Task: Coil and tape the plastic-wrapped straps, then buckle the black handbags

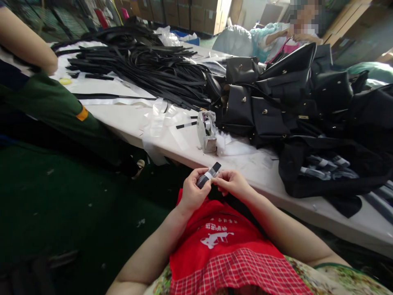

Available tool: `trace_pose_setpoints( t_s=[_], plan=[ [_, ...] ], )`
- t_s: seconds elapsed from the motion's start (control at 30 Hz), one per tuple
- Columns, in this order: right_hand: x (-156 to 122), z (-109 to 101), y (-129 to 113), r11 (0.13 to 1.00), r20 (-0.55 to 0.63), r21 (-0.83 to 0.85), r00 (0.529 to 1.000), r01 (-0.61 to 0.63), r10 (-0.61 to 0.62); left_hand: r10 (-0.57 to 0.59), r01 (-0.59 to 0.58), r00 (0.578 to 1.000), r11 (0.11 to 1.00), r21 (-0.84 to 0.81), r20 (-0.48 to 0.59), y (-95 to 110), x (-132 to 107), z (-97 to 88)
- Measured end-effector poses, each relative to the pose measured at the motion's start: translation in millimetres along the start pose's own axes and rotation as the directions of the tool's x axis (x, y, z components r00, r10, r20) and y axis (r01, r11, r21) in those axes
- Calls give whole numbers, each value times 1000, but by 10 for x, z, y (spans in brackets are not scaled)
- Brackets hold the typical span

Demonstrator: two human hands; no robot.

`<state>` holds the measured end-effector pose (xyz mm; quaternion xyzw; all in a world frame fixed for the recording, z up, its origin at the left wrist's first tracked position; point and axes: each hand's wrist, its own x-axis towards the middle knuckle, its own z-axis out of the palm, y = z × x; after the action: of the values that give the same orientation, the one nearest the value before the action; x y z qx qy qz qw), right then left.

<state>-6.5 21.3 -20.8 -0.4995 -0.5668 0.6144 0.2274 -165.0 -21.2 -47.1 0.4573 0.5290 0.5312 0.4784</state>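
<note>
Above my red apron, my left hand (196,187) grips a folded black strap (216,166) in clear plastic, with a white band around its middle. The strap is tilted, its upper end pointing away from me and to the right. My right hand (232,182) is closed, thumb and fingertips pinching the wrapping at the strap's right side. Just beyond, on the table's edge, stands a grey tape dispenser (210,143) partly covered in plastic. Several similarly wrapped strap bundles (325,164) lie on black material to the right.
The white table (129,119) runs across in front of me. Long black straps (138,65) are heaped at its far left, black bags (239,108) at the right. Clear plastic sleeves (158,123) lie near the edge. One person (61,106) stands at left; another (276,39) is across the table.
</note>
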Motion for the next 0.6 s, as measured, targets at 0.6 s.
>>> trace_pose_setpoints(
  t_s=[0.6],
  plan=[
    [-239, -18, 65, 944, -27, 328, 999, 34, -27, 379, -319, 913, 893, 316, -150, 213, -161, 363]
  ],
)
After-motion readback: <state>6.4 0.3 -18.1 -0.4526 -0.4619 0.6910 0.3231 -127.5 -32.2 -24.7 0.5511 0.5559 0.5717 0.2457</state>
